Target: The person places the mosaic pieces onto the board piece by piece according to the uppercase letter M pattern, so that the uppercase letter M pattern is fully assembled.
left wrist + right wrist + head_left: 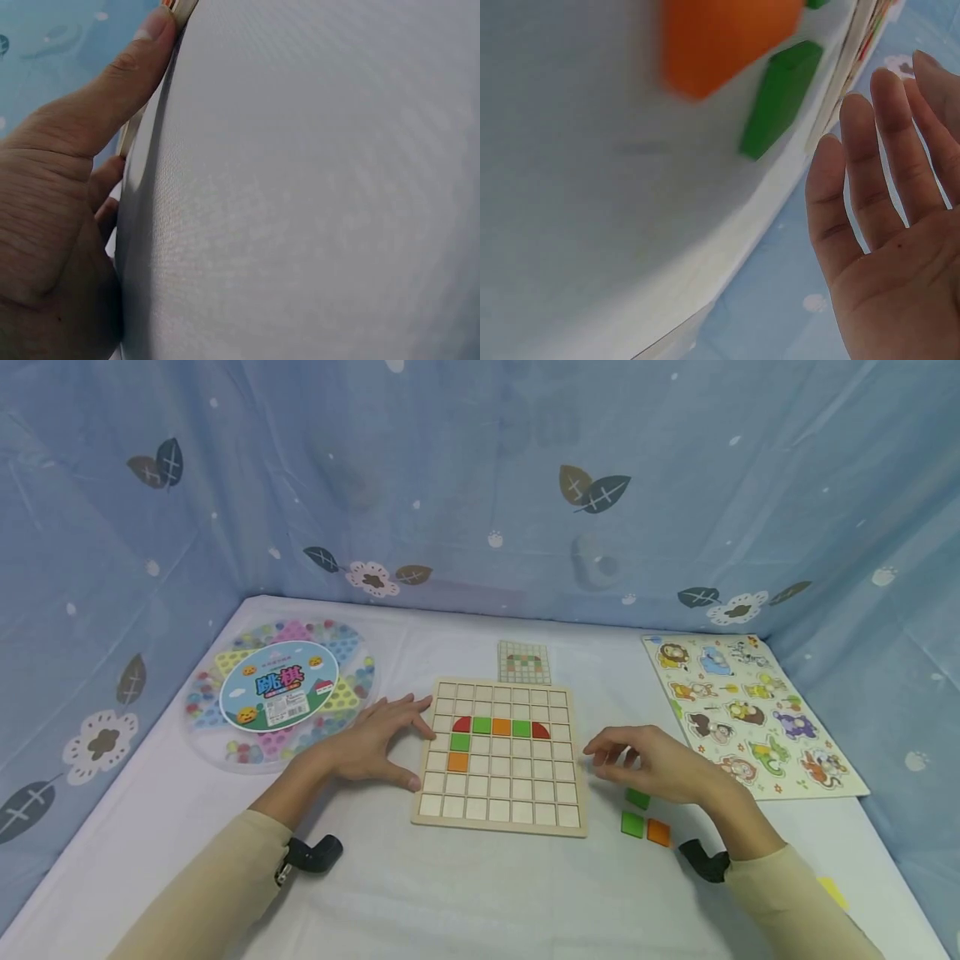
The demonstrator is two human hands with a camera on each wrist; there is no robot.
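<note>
A wooden grid board (499, 832) lies on the white table, a row of red, green and orange pieces in its upper part. Below that row's left end sit a green tile (460, 742) and an orange tile (457, 762). My left hand (377, 742) rests along the board's left edge, thumb and fingers spread and touching it. Beside the right edge hovers my right hand (651, 763), fingers loosely bent; the right wrist view shows its palm bare. Close below it lie two loose green tiles (632, 824) and a loose orange tile (658, 832).
A small pattern card (525, 662) lies behind the board. At the left is a round Chinese checkers set (279, 686) in clear packaging; at the right, an animal puzzle board (753, 718). Something yellow (832, 892) shows beside the right sleeve. Patterned blue cloth (480, 485) hangs around the table.
</note>
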